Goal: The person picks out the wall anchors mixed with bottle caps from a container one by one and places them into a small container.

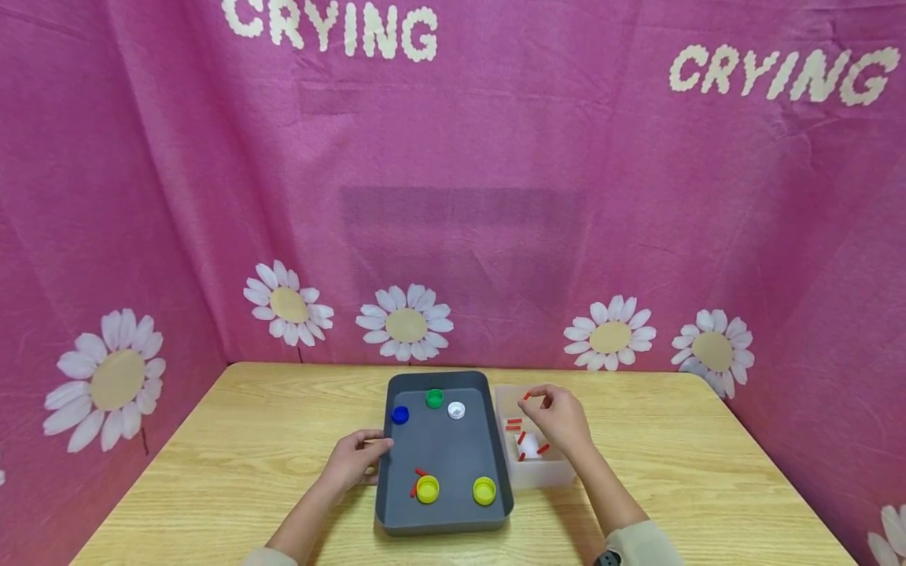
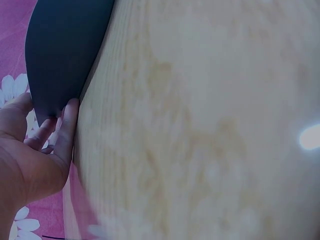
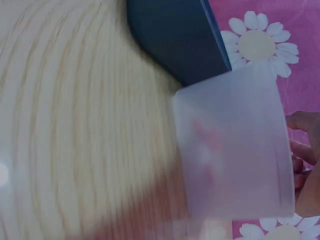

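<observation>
A dark grey tray [image 1: 449, 448] lies on the table, and my left hand [image 1: 354, 460] holds its left wall, thumb at the rim and fingers outside. In the left wrist view the fingers reach the tray's outer wall [image 2: 70, 45]. Over the translucent box [image 1: 541, 474] to the tray's right, my right hand [image 1: 561, 417] pinches a small red stick [image 1: 527, 397]. Several more red sticks [image 1: 513, 428] lie in the box around a white piece [image 1: 528, 446]. Inside the tray, red sticks [image 1: 414, 490] lie beside the left yellow cap [image 1: 428, 490].
Toward the tray's far end sit a blue cap [image 1: 399, 414], a green cap [image 1: 434, 398] and a white cap [image 1: 456, 410]. Another yellow cap [image 1: 484, 491] is near its front right. A pink flowered curtain [image 1: 495, 236] hangs behind the wooden table [image 1: 269, 424].
</observation>
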A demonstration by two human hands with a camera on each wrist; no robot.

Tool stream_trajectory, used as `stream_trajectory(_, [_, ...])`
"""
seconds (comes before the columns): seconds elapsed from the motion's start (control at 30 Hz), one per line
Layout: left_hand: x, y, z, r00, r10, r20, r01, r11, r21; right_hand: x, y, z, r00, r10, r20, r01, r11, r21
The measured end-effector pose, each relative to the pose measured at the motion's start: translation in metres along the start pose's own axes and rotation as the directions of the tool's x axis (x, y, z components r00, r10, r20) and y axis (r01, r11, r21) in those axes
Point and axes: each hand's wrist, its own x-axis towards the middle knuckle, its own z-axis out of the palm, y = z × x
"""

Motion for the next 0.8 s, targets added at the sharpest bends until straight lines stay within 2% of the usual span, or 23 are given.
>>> stream_trajectory(0.23, [0.001,-0.001,0.001,1.000,0.002,-0.002,-0.002,1.000,0.000,0.001,0.008,-0.007,1.000,-0.025,-0.014,0.023,0.993,-0.116])
stream_trajectory(0.57, [0.001,-0.002,0.001,1.000,-0.002,-0.001,0.002,1.000,-0.013,0.003,0.013,-0.010,1.000,-0.016,-0.010,0.014,0.992,-0.128])
stream_trajectory(0.8, [0.000,0.000,0.000,1.000,0.001,-0.001,-0.001,1.000,-0.012,0.004,0.015,-0.007,1.000,-0.003,0.003,0.004,0.983,-0.184])
